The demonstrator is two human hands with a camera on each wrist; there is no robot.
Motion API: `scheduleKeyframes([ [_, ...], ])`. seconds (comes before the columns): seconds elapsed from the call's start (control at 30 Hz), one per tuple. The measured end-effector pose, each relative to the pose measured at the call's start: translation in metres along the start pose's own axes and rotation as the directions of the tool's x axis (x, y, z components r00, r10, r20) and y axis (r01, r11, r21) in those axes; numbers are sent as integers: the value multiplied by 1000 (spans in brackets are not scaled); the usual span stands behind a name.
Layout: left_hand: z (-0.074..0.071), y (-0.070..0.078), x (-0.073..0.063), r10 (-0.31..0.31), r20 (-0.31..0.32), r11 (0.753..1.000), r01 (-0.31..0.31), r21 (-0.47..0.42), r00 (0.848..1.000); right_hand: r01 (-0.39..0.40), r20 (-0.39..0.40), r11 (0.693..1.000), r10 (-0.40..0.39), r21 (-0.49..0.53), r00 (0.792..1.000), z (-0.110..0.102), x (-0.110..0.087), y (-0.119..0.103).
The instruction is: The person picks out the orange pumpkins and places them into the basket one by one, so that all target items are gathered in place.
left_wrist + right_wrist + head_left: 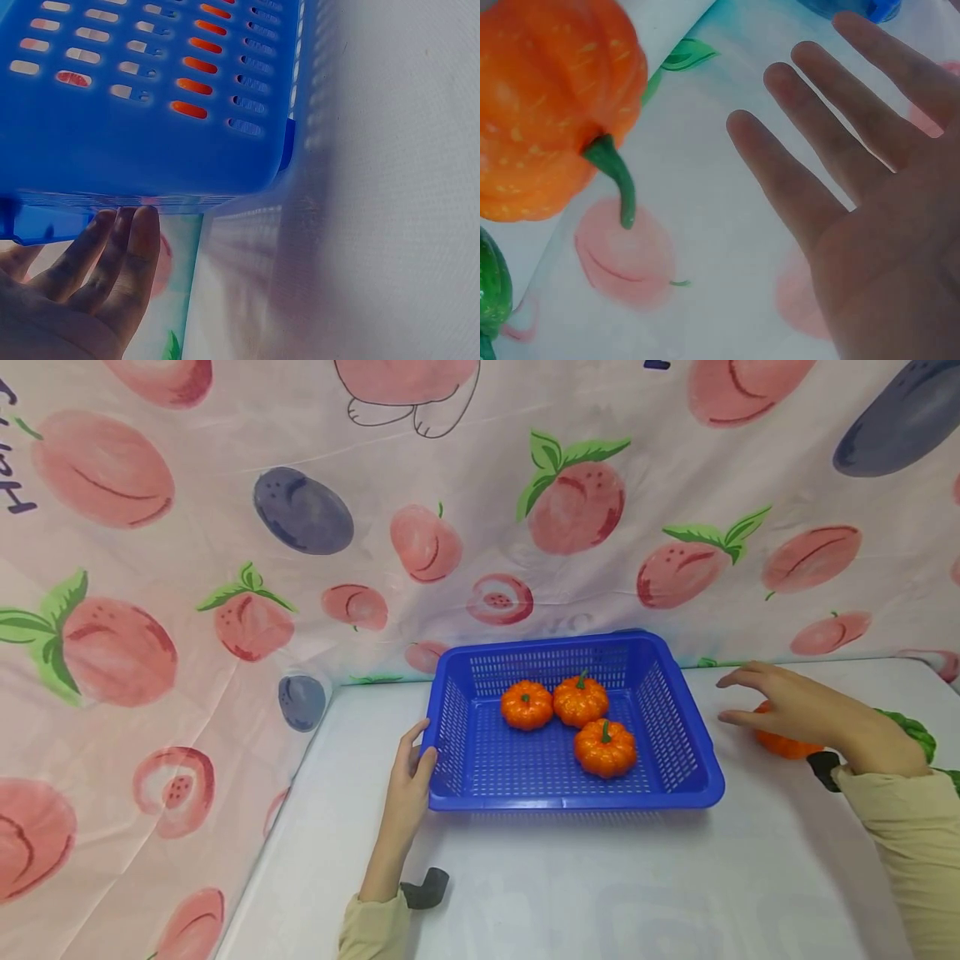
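Note:
A blue plastic basket with slotted walls stands on the white table. Three small orange pumpkins lie inside, among them one near the front. At the basket's left side is my left hand, its fingers fairly straight and their tips right at the wall under the rim. My right hand is to the right of the basket with spread fingers and nothing held. Another orange pumpkin with a green stem sits beside and partly beneath that hand, half hidden by it in the head view.
Green pumpkin-like items lie at the right edge, partly behind my right forearm. A fruit-print cloth hangs behind the table and along its left side. The basket's back rim is close to the cloth.

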State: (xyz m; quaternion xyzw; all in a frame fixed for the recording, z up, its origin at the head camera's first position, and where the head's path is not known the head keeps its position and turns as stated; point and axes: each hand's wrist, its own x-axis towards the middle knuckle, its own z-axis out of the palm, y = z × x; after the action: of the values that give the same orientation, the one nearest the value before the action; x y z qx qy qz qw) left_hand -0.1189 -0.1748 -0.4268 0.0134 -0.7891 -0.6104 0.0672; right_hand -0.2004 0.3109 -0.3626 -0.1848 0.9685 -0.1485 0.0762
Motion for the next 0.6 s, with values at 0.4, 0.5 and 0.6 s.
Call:
scheduleKeyframes([
  [0.4, 2, 1, 0, -8, 7, 999, 8, -33, 1000, 1, 2, 1000, -1, 16, 1000, 3, -2, 18],
  [0.5, 2, 1, 0, 3, 3, 1000, -3, -20, 1000, -1, 3, 1000, 1, 23, 1000, 4, -2, 22],
  [0.6, 1, 2, -1, 3, -12, 1000, -3, -14, 1000, -13, 15, 999, 12, 35, 1000, 6, 0, 25],
])
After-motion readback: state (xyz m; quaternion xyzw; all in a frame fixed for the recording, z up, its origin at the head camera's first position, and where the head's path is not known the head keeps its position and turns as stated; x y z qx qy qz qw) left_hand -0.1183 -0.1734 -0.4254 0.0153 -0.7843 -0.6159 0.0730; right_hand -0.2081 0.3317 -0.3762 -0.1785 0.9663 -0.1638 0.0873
